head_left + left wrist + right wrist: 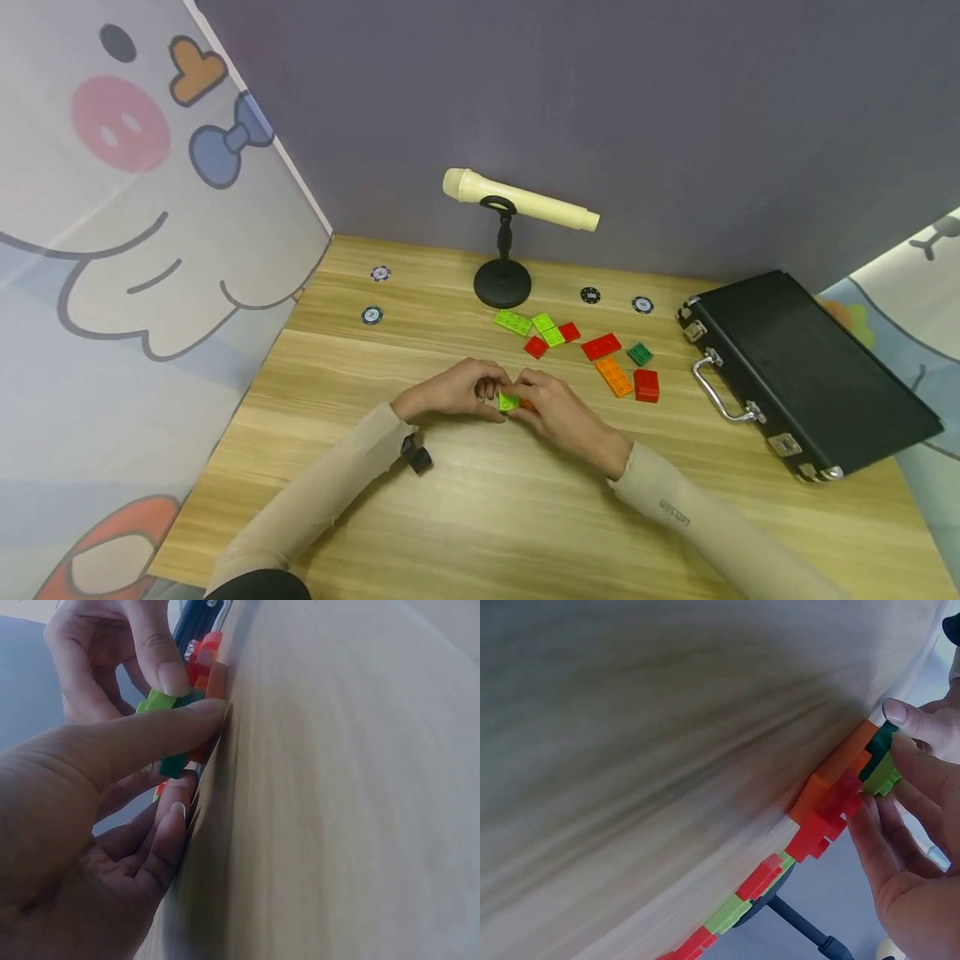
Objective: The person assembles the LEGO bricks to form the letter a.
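Both hands meet over a small stack of toy building bricks at the middle of the table. My right hand pinches a lime green brick that sits on a dark green brick. An orange brick lies beneath, low on the tabletop, and red bricks overlap it in the right wrist view. From the left, my left hand holds the stack, its thumb against the dark green brick and its other fingers curled at the far side. Fingers partly hide the stack in the head view.
Loose lime, red, orange and dark green bricks lie behind and right of the hands. A microphone on a black stand stands at the back. A black case sits at right; several poker chips lie around.
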`<state>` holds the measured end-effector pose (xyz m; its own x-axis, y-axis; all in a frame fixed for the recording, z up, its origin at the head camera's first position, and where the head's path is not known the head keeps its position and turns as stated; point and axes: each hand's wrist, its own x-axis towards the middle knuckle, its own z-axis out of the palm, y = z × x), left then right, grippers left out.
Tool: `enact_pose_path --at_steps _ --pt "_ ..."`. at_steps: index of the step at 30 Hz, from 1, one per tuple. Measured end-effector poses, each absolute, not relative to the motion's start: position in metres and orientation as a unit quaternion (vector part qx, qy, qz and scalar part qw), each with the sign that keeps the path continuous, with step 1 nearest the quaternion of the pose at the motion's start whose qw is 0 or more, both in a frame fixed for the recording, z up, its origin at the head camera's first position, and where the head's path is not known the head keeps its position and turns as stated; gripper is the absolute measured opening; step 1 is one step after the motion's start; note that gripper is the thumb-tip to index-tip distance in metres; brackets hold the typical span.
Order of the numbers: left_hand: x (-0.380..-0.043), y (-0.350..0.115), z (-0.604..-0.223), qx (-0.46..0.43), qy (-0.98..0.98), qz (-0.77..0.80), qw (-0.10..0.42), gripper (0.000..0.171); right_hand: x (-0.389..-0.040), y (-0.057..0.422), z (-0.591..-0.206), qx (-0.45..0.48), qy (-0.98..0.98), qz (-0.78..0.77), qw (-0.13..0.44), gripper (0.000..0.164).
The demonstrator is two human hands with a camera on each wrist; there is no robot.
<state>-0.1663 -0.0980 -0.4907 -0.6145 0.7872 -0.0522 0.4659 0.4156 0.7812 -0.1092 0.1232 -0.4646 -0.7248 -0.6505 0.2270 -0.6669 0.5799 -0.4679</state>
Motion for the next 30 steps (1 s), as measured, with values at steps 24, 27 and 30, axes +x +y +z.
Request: enact_pose_path --at_steps 24,27,30 --pt "-0.163 -0.097 -0.490 0.385 0.816 0.377 0.208 0.038 -0.110 0.130 -0.460 0.333 -0.896 0.293 -0.005 0.028" --pt "-0.162 -0.096 -0.488 0.377 0.818 0.378 0.213 0.039 -0.124 0.139 -0.455 0.300 -0.899 0.319 0.013 0.023" --pt "-0.162 -0.096 -0.486 0.364 0.823 0.377 0.220 0.039 -0.144 0.149 -0.453 0.258 -0.907 0.331 0.034 0.020"
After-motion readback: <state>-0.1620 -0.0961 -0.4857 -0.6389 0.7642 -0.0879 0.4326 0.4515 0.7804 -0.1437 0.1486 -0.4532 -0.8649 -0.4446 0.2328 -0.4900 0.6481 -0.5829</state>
